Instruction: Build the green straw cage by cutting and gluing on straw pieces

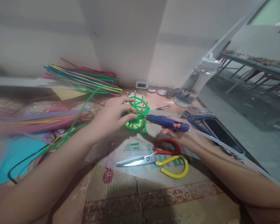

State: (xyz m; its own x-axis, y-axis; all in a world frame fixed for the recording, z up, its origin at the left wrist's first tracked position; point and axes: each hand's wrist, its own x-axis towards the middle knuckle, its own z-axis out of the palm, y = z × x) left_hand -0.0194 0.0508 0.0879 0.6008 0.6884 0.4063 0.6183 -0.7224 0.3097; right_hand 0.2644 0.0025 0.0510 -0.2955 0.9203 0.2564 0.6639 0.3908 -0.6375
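Cardbd (102, 190), glue gun (164, 122) in RH (177, 136)

Table (158, 100) bearing printed cardboard (118, 194), upright clear bottle (194, 82), small white device (142, 84)

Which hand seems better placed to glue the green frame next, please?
Probably the right hand: it holds the blue glue gun aimed at the green frame, which the left hand touches.

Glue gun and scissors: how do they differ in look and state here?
The glue gun is held in the right hand; the scissors lie flat with no hand on them. The glue gun is mainly dark blue, while the scissors have shiny metal blades and one red, one yellow handle. Both have their working ends toward the picture's left.
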